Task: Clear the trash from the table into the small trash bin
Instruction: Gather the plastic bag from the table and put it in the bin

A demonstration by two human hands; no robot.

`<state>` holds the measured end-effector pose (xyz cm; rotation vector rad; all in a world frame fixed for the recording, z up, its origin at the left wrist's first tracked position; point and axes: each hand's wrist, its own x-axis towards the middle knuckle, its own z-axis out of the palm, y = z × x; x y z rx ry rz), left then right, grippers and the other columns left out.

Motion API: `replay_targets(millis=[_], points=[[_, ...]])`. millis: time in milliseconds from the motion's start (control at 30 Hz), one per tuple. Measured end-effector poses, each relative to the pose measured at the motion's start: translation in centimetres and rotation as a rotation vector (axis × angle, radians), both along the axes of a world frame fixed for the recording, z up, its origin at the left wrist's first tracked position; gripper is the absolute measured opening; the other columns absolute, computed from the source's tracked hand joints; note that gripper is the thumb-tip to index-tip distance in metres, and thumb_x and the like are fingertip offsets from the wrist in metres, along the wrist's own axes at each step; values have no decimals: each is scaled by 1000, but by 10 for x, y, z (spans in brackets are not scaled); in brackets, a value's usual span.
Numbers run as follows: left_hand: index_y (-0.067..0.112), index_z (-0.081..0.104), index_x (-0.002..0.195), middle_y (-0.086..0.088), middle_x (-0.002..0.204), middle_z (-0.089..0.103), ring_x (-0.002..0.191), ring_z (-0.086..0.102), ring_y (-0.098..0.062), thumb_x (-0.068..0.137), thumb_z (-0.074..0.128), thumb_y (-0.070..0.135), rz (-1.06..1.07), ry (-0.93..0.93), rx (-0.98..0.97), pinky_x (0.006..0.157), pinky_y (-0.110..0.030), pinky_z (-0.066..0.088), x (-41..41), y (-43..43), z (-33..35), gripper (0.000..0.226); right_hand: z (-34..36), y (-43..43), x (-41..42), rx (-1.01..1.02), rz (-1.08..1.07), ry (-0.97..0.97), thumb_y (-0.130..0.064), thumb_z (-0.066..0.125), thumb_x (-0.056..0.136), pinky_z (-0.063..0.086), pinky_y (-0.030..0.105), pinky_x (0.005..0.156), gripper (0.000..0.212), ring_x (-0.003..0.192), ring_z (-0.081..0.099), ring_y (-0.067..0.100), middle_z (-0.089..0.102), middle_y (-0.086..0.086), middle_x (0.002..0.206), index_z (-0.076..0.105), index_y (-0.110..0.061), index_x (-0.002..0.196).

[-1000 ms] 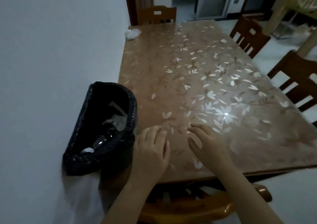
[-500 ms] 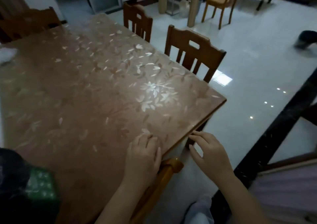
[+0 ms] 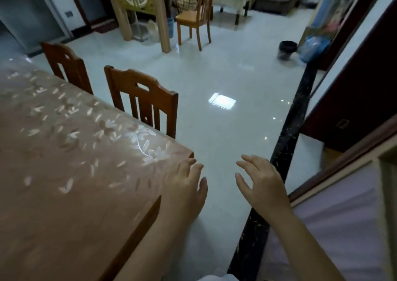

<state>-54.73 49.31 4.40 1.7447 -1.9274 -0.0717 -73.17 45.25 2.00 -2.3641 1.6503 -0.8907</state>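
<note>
The pale tiled floor (image 3: 225, 76) now fills most of the view, which is swung further right than half a second ago. The floral-covered counter (image 3: 53, 173) is pushed to the left side, with only its near right corner shown. Two dark wooden chairs are seen along its far edge, the nearer chair (image 3: 146, 100) tucked close and the farther chair (image 3: 64, 63) behind it. A black floor strip (image 3: 285, 130) runs diagonally at right.

The left grip (image 3: 184, 186) is held at the counter corner, fingers relaxed and spread, nothing held; contact with the counter cannot be told. The right grip (image 3: 262, 184) is held over the floor, apart from the counter, fingers loosely spread, empty. Both are posed much as before.

The black-lined trash bin by the wall and the white wad at the far counter corner, seen a second ago, are out of frame now. A dark bin (image 3: 287, 49) is newly seen far off on the floor, beside a blue bag (image 3: 313, 47).
</note>
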Motion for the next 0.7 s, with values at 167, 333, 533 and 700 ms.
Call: replay_targets(millis=[167,333,533,700], points=[[6,68,95,-13,100,68,89,63,-30,81,43,27,-59,-18,42,76,-39,50,-41,-57,-11,36,-1,-50,-35,17,-56,-29,-32,44,82,44,41,87,37,100,58,27,66,10,106,67,-7,99],[4,68,92,-14,96,68,85,63,-32,79,47,24,-80,-34,1,69,-38,49,-59,-136,-22,31,-8,-110,-68,26,-112,-20,-32,44,82,45,43,86,37,101,59,29,66,10,106,67,-8,97],[3,67,95,-13,98,67,88,62,-32,80,45,25,-75,47,-46,74,-36,47,-75,-269,-25,34,2,-241,-89,17,-112,13,-33,43,83,43,42,90,37,105,57,26,65,8,108,67,-9,99],[1,66,99,-16,101,66,92,61,-33,83,46,24,-25,79,-147,78,-41,48,-69,-384,0,35,33,-360,-77,-40,-64,29,-32,44,83,37,36,93,36,106,57,25,66,7,109,66,-10,100]])
